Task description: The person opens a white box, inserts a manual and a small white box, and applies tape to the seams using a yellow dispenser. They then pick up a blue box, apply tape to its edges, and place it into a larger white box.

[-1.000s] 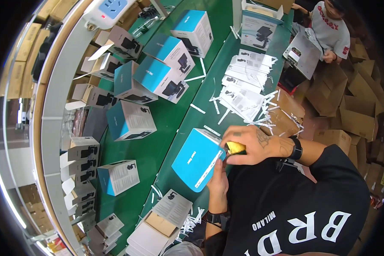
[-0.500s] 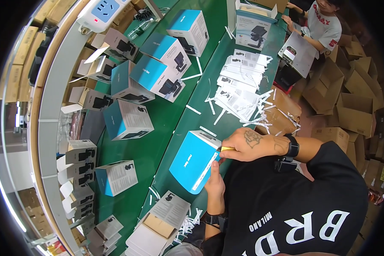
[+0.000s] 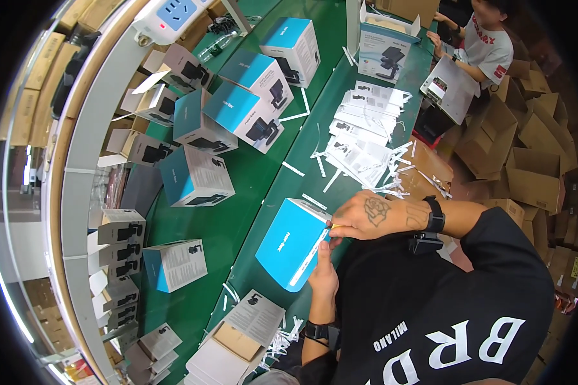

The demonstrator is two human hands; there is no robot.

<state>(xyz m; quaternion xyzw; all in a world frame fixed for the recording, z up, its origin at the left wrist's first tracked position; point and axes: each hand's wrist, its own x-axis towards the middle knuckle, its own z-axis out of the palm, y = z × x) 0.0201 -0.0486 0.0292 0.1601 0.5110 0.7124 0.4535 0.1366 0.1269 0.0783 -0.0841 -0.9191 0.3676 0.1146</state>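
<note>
Left of my body, a white cardboard box [image 3: 212, 364] stands open, its printed flap folded back and plain brown cardboard [image 3: 237, 340] inside. Farther off, a white printed carton [image 3: 371, 59] has its top flaps raised, with something pale in its mouth, too small to tell. The blue-and-white cardboard box [image 3: 286, 247] at my hands is at the near edge of the green tabletop [image 3: 298, 142], blue face up, contents hidden; its long axis slants from lower left to upper right, a white printed end facing away from me. My left hand [image 3: 324, 281] has its thumb against the near side; its fingers are hidden, so I cannot tell how they sit. My right hand [image 3: 365, 217] pinches a mostly covered yellow object [image 3: 335, 226] at the upper right corner.
</note>
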